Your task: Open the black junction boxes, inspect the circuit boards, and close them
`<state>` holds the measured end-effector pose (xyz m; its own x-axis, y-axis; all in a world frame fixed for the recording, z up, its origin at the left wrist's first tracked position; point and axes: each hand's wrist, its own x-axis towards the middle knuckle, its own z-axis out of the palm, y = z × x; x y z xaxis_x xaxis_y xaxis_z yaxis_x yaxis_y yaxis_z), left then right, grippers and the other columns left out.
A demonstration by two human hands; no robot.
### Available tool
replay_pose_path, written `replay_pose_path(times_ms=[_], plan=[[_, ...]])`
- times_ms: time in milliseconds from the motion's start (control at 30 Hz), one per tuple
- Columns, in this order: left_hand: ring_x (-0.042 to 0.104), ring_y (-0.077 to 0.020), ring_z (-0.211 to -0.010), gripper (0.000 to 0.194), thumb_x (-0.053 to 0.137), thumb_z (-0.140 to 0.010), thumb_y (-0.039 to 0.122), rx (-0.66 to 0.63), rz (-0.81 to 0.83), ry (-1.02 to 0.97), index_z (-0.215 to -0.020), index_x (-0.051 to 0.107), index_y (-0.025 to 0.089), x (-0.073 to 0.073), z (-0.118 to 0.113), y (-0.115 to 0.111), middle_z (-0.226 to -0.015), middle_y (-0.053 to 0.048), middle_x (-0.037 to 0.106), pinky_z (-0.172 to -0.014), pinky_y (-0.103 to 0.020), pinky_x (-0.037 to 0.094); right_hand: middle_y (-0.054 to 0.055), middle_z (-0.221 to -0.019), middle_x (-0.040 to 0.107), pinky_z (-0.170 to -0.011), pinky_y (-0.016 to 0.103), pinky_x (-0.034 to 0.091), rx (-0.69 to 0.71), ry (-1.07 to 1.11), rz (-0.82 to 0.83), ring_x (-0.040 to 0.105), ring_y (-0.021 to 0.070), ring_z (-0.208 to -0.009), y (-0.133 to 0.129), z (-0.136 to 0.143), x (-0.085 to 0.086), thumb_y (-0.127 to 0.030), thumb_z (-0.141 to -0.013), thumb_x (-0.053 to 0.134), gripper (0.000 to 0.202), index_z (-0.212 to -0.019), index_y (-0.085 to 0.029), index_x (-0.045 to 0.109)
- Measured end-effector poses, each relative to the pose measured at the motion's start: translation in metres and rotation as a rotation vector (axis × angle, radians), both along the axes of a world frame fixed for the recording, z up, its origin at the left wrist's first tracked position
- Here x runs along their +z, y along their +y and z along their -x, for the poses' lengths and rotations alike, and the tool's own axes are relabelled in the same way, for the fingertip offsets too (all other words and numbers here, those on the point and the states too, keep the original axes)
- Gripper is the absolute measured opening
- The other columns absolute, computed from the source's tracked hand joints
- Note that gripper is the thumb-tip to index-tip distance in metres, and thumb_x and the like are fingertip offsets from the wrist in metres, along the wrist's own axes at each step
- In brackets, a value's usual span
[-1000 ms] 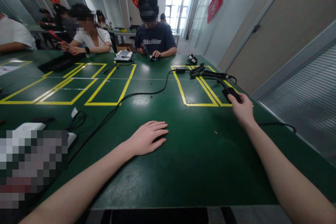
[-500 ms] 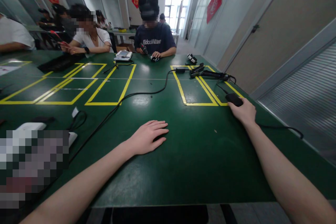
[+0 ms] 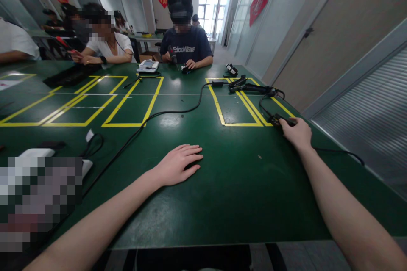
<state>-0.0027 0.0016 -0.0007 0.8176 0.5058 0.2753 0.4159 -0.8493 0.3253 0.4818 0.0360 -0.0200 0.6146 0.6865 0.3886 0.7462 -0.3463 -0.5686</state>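
My left hand (image 3: 182, 165) lies palm down on the green table (image 3: 222, 203), its fingers stretched out and holding nothing. Off to the right, my right hand (image 3: 298, 132) grips a black power adapter (image 3: 281, 120) close to the tabletop. The adapter is tilted, and a face with small markings partly shows; my fingers hide the rest. From its far end a thin cable (image 3: 261, 103) leads toward a long black device (image 3: 252, 88) lying across yellow tape lines. Another black cable (image 3: 338, 151) emerges behind my right hand and runs right.
A long black cable (image 3: 178, 112) crosses the table to a small black box (image 3: 218, 84). White devices (image 3: 38, 153) stand at left, partly pixelated. Opposite, a person in a dark shirt (image 3: 187, 44) holds a power screwdriver (image 3: 172, 56). Another person in white (image 3: 110, 46) sits left.
The adapter has turned in my right hand, so a marked face shows where a plain one did. My left hand stays put. The person opposite holds the screwdriver more upright.
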Motion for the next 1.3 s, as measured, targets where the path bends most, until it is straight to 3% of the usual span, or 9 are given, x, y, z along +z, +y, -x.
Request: replay_pose_path(times_ms=[133,233,400,567,700,833,933,1100,1300], plan=[[0.057,-0.0248,-0.139,0.032,0.056,-0.103,0.032,-0.008,0.002,-0.003,-0.13,0.069,0.021,0.001,0.0,-0.001,-0.146,-0.011,0.063,-0.12,-0.048,0.044,0.008,-0.055,0.059,-0.096,0.057,0.049,-0.168,0.193,0.035,0.069,0.0404,-0.092,-0.005,0.014,0.015,-0.046,-0.088,0.06,0.037,-0.103,-0.014,0.07],[0.057,-0.0249,-0.14,0.032,0.055,-0.103,0.031,-0.006,-0.002,0.006,-0.13,0.069,0.021,0.001,-0.001,-0.001,-0.146,-0.011,0.063,-0.119,-0.048,0.044,0.007,-0.056,0.06,-0.086,0.051,0.054,-0.17,0.281,0.026,0.071,0.0353,-0.075,-0.008,0.021,0.019,-0.041,-0.091,0.056,0.039,-0.11,-0.009,0.07],[0.056,-0.0242,-0.141,0.033,0.055,-0.103,0.032,-0.007,-0.004,0.011,-0.132,0.068,0.023,-0.001,-0.001,-0.001,-0.147,-0.01,0.063,-0.12,-0.048,0.043,0.013,-0.07,0.066,-0.06,0.039,0.054,-0.167,0.385,-0.009,0.067,0.0262,-0.055,-0.008,0.022,0.017,-0.029,-0.092,0.053,0.044,-0.125,-0.002,0.064],[0.054,-0.0238,-0.142,0.033,0.054,-0.104,0.033,-0.001,-0.002,0.014,-0.133,0.067,0.024,-0.003,-0.001,-0.001,-0.148,-0.009,0.061,-0.121,-0.048,0.042,0.02,-0.104,0.071,-0.052,0.037,0.054,-0.157,0.407,-0.061,0.064,0.0205,-0.051,-0.01,0.022,0.016,-0.034,-0.082,0.067,0.056,-0.132,-0.01,0.06],[0.054,-0.0242,-0.142,0.033,0.055,-0.103,0.033,0.001,0.007,0.013,-0.132,0.067,0.023,-0.004,-0.001,0.0,-0.149,-0.01,0.061,-0.121,-0.049,0.042,0.021,-0.125,0.065,-0.059,0.04,0.055,-0.124,0.318,-0.076,0.064,0.0212,-0.059,-0.013,0.024,0.017,-0.043,-0.074,0.077,0.062,-0.128,-0.015,0.061],[0.054,-0.0244,-0.142,0.033,0.056,-0.103,0.031,-0.001,0.011,0.016,-0.133,0.067,0.022,-0.003,-0.001,-0.001,-0.149,-0.01,0.061,-0.121,-0.049,0.041,0.015,-0.104,0.068,-0.08,0.043,0.054,-0.061,0.065,-0.052,0.066,0.0317,-0.09,-0.013,0.024,0.02,-0.038,-0.07,0.08,0.034,-0.094,-0.017,0.067],[0.054,-0.0248,-0.142,0.034,0.056,-0.103,0.031,-0.003,0.017,0.022,-0.133,0.067,0.021,-0.001,-0.001,-0.001,-0.149,-0.011,0.061,-0.121,-0.049,0.042,0.009,-0.087,0.067,-0.081,0.043,0.052,-0.013,0.028,-0.04,0.065,0.031,-0.086,-0.013,0.026,0.022,-0.033,-0.071,0.077,0.02,-0.081,-0.021,0.064],[0.055,-0.0246,-0.142,0.033,0.055,-0.103,0.031,0.0,0.012,0.026,-0.133,0.067,0.021,0.0,-0.001,-0.002,-0.149,-0.011,0.061,-0.121,-0.049,0.042,0.01,-0.088,0.068,-0.082,0.042,0.049,-0.009,0.009,-0.077,0.064,0.0303,-0.084,-0.016,0.03,0.027,-0.031,-0.077,0.072,0.013,-0.084,-0.021,0.066],[0.055,-0.0241,-0.141,0.034,0.053,-0.104,0.033,-0.008,-0.01,0.033,-0.133,0.067,0.022,0.0,-0.001,-0.001,-0.148,-0.01,0.061,-0.121,-0.047,0.042,0.019,-0.098,0.067,-0.088,0.045,0.047,-0.07,-0.113,-0.06,0.062,0.0347,-0.099,-0.016,0.015,0.019,-0.032,-0.085,0.067,0.019,-0.094,-0.015,0.068]])
